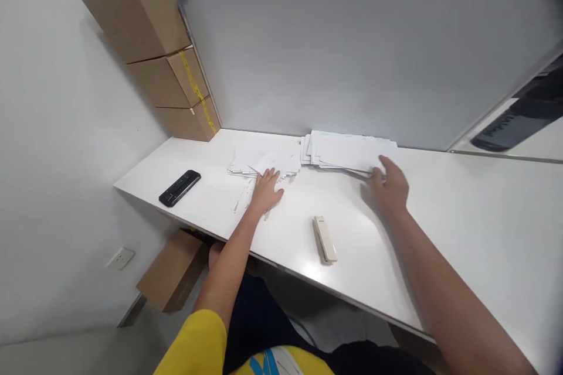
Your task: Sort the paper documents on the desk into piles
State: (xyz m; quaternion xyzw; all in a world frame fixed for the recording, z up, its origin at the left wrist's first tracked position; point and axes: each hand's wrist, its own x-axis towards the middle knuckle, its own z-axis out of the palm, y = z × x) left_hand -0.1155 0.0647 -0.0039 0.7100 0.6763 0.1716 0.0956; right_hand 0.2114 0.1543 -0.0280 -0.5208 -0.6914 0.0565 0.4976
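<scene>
At my spread, empty left fingers, a gathered paper stack, edges ragged.
By my parted right fingers, grip unclear, a second pile, likewise unsquared.

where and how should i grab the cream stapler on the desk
Probably best across the middle of the stapler, thumb on one long side and fingers on the other, coming down from above the near edge of the desk. Its body is long and narrow, one end points roughly toward that edge, and nothing touches its long sides.
</scene>
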